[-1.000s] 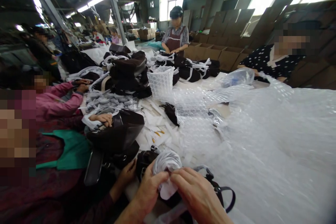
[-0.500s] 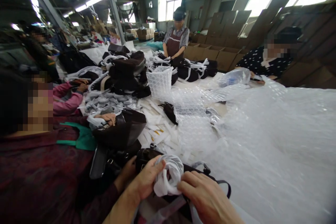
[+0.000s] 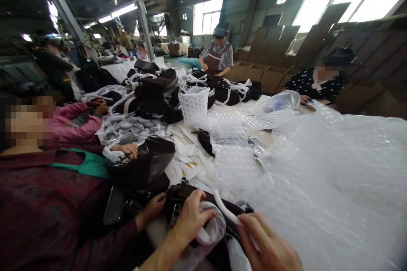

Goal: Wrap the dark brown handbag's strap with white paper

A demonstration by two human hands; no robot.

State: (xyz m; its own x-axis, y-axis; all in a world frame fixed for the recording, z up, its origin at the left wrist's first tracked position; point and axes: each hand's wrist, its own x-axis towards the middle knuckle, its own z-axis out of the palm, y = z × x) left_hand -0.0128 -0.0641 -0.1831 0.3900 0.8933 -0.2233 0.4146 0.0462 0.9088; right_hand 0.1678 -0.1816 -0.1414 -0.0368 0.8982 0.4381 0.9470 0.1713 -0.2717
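My left hand curls its fingers and thumb over a coil of white wrapped strap, near the bottom middle of the view. In my right hand a loose white strip is pinched, its free end sticking up and to the left. Both hands work just above a dark brown handbag with buckles, which is partly hidden by my hands and the coil. Below my right hand hangs another white wrapped piece.
To my left, a co-worker's hand rests on another dark bag. Clear bubble wrap covers the right side. Beyond lie a pile of wrapped bags, white paper strips and two people across the table.
My right hand has moved right, away from the coil, with a white strip now showing in it. My left hand has shifted over the coil's top. The view has tilted up slightly.
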